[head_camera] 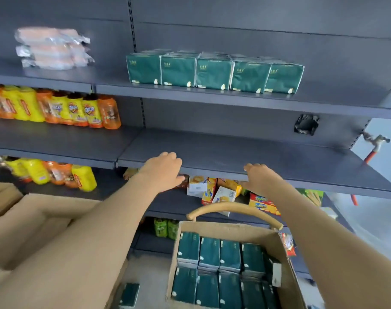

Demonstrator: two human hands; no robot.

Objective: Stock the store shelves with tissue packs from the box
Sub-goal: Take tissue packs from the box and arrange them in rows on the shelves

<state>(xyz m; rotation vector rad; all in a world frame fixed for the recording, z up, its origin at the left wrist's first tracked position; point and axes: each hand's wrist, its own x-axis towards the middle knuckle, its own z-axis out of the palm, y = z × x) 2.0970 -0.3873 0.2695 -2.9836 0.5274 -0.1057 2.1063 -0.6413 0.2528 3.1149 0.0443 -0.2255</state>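
Several dark green tissue packs [214, 72] stand in a row on the upper grey shelf [323, 103]. More green packs [221, 270] fill the open cardboard box [286, 264] at the bottom centre. One green pack [129, 294] lies on the floor left of the box. My left hand [164, 169] and my right hand [262, 178] hover at the front edge of the bare middle shelf [245, 150], fingers loosely bent, with nothing held in either.
Orange and yellow bottles [56, 108] line the left shelves. Pink wrapped packs [51, 47] sit top left. Snack boxes [216, 190] crowd the shelf under my hands. Another cardboard box [22, 224] stands at the left. A tap [376, 141] sticks out at the right.
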